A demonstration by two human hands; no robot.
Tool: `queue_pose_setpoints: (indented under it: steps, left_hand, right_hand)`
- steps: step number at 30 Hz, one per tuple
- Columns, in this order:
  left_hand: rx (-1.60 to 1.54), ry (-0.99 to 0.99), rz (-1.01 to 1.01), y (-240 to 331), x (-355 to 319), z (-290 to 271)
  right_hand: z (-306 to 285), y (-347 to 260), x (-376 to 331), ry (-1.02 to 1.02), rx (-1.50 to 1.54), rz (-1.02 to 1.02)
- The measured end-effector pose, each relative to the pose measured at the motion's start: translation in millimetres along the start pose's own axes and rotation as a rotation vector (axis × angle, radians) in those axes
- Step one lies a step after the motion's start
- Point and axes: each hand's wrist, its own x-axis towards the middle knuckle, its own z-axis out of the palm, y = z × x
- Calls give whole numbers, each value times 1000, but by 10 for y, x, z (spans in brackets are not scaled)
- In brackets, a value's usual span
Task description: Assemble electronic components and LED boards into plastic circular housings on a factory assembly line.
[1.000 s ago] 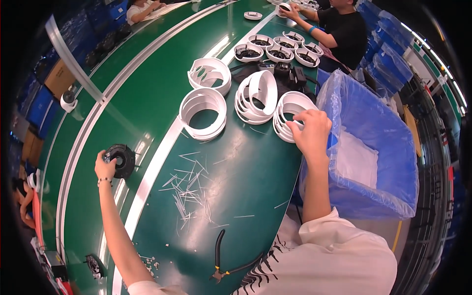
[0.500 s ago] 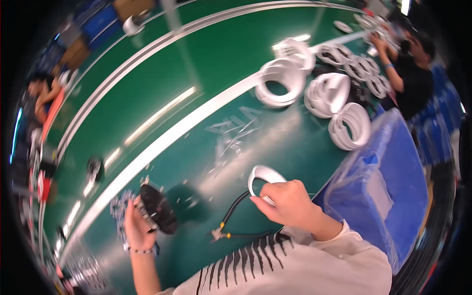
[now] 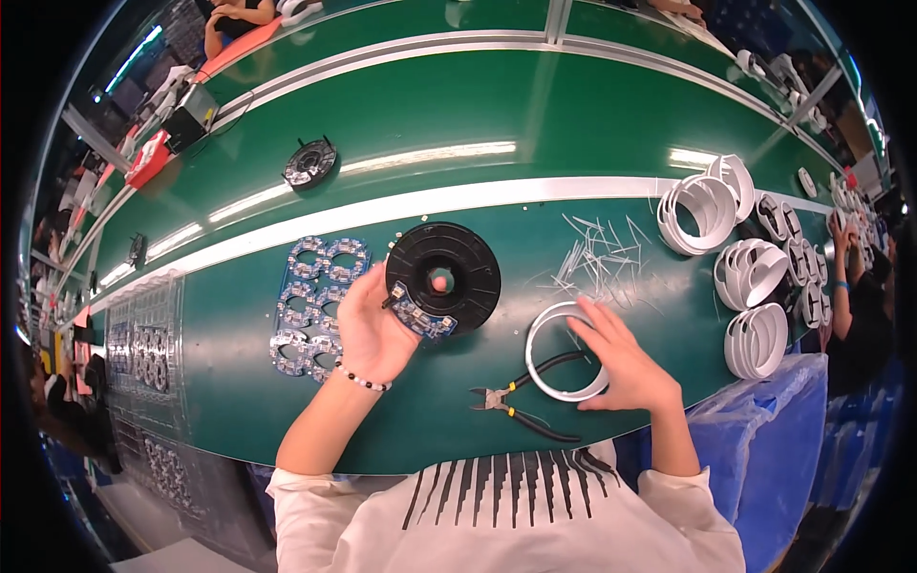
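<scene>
My left hand (image 3: pixel 374 329) holds up a black round disc housing (image 3: pixel 458 250) by its left edge. The disc has a hole in its centre, and a small curved circuit board (image 3: pixel 420 317) sits along its lower rim. My right hand (image 3: pixel 621 363) is at the right side of a white plastic ring (image 3: pixel 533 358), fingers spread around its edge and not closed. The ring lies over one handle of the cutting pliers (image 3: pixel 497 398), whose jaws are apart on the green table. Behind my left hand lies a panel of blue circuit boards (image 3: pixel 304 291).
Thin white strips (image 3: pixel 602 258) lie scattered beyond the ring. Stacked white rings (image 3: pixel 702 215) stand at the right, near a blue plastic-lined bin (image 3: pixel 764 449). Clear trays of boards (image 3: pixel 143 353) are at far left. Another black disc (image 3: pixel 310 164) lies across the white strip. A co-worker (image 3: pixel 860 286) sits at right.
My view has swung to the right and steadied. The black disc now faces me more. My right hand has loosened from its grip on the white ring, which is now down by the pliers.
</scene>
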Motion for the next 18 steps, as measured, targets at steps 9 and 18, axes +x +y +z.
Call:
queue_pose_setpoints:
  steps: [9,18]
  left_hand:
    - [268,8,209,-145,105,212]
    - [230,-85,331,-322,133,222]
  right_hand:
    - [-113,-160,241,-10,-174,-53]
    - [-120,110,361,628,810,-170]
